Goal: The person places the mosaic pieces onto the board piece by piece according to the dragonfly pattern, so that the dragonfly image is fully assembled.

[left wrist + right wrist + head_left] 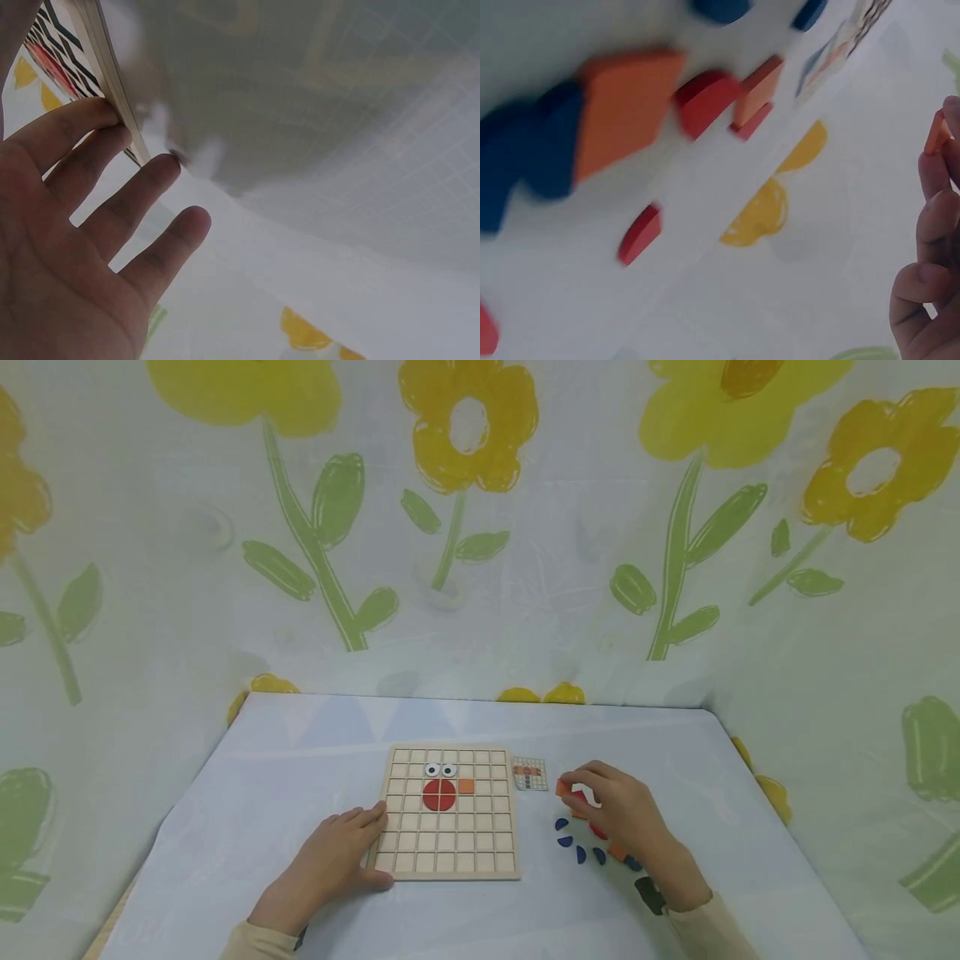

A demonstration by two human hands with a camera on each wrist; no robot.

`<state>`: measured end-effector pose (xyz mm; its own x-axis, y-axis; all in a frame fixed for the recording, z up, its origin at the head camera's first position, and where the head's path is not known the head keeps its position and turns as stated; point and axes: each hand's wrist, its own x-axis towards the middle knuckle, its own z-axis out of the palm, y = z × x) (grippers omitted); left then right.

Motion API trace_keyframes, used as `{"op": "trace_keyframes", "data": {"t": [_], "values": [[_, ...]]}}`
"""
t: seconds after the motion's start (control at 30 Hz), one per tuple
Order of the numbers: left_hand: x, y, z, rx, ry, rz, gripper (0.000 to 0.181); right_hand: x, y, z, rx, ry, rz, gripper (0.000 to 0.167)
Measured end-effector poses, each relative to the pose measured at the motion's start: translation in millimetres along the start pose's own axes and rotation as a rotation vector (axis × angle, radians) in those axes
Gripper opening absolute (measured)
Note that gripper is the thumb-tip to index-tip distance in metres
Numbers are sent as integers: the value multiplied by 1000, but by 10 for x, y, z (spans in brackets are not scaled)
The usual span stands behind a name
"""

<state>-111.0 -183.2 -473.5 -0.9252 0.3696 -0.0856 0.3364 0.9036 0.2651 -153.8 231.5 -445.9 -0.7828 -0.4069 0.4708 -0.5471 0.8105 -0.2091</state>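
A wooden grid board [483,842] lies on the table before me. On it are two eye pieces [441,770], a red circle [438,795] made of quarter pieces and an orange square tile [467,787] beside that circle's upper right. My left hand [330,856] rests at the board's left side, its fingers straight against the edge and the thumb by the near corner. Right of the board, my right hand [626,810] pinches another orange tile [561,787] above the loose pieces. In the right wrist view this held tile [936,133] shows edge-on between the fingertips.
A small pattern card [531,774] lies against the board's right side. Several dark blue half-round pieces [566,842] are spread below my right hand, with orange pieces [626,105] and red pieces [706,99] among them. Flowered fabric [525,635] hangs behind the table.
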Motion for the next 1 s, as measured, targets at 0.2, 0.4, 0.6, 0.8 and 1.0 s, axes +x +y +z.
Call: {"op": "trace_keyframes", "data": {"t": [0.2,0.4,0.6,0.8,1.0], "values": [[-8,1,5,-4,1,7,95,159,-201,131,66,31,-54,32],[-8,-1,-4,-15,-1,9,94,282,-359,281,99,17,-66,35],[-8,-1,-18,-17,0,10,95,382,-484,438,153,0,-47,33],[-9,4,-27,-14,0,13,94,494,-571,573,200,-17,-63,33],[-10,3,-28,-14,-2,9,94,600,-582,693,170,-76,-96,32]]}}
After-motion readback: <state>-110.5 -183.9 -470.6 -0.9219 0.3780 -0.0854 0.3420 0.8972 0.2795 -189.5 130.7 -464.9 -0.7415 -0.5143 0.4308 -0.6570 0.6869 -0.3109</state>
